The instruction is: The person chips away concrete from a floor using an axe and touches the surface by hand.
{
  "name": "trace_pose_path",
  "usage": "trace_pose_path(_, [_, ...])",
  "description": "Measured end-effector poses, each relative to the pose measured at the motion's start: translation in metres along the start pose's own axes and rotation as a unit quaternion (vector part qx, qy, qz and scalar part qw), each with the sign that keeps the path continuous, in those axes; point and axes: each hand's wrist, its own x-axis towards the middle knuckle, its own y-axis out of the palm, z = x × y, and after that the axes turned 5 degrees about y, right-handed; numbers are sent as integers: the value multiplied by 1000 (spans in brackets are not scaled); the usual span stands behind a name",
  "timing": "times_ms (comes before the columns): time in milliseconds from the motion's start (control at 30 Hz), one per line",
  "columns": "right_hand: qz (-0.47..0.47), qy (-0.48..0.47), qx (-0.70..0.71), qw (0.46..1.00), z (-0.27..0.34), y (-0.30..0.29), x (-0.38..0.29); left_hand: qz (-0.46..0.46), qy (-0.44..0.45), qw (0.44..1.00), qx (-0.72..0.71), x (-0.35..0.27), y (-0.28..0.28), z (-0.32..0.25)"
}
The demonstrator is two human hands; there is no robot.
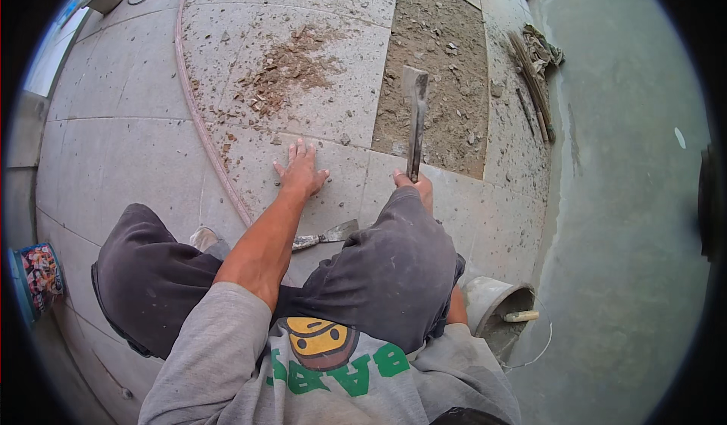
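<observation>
My left hand (301,172) is at the tiled floor (142,158) with its fingers spread and nothing in them. Whether the palm presses on the tile cannot be told. My right hand (419,187) grips the lower end of a hatchet-like tool (417,124), whose broad flat head points away from me. Behind that head lies a strip without tile, showing rough mortar bed (437,39). Between my knees rests a putty knife (339,232), its blade turned right and its handle partly behind my left forearm. Broken reddish tile chips (278,79) are heaped beyond my left hand.
A pink hose (190,84) curves along the left. At right, a tipped bucket (483,300) has a handled tool (521,316) in its mouth, near a smooth wall (630,169). Wood strips (531,84) and a rag (542,47) lie against that wall. A printed bucket (40,277) stands far left.
</observation>
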Motion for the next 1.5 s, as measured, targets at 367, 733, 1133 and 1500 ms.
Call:
trace_pose_path(367, [-140,-479,191,845,72,-31,39,-4,77,996,36,13,1,-28])
trace_pose_path(733, [-13,-211,260,942,99,-53,18,35,105,991,72,11,9,-45])
trace_pose_path(1133, [16,104,5,994,-68,41,95,44,160,984,63,27,13,-46])
trace_pose_path(1500, [-66,-384,317,865,159,-99,8,37,149,985,78,24,14,-47])
